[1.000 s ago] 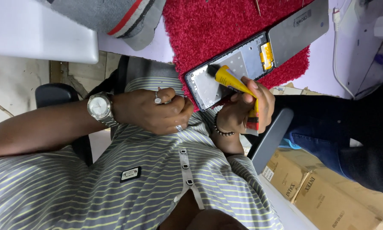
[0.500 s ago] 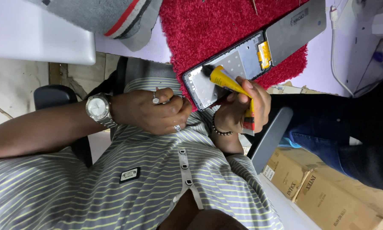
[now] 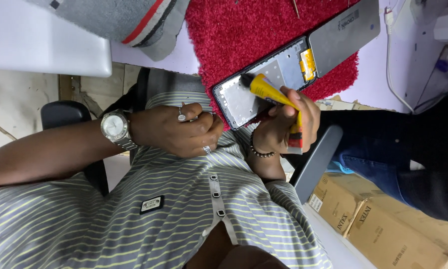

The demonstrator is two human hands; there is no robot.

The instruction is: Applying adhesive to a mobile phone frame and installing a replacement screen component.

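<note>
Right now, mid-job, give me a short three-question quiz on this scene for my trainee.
1. True or false: the right hand holds a yellow tube with its black tip against the opened phone.
2. Multiple choice: the far end of the opened phone rests on A) a red mat, B) a cardboard box, C) a white keyboard.
3. Fill in: the left hand, closed beside the phone's near end, has a ___ on its wrist.

Key: 1 true; 2 A; 3 watch.
</note>
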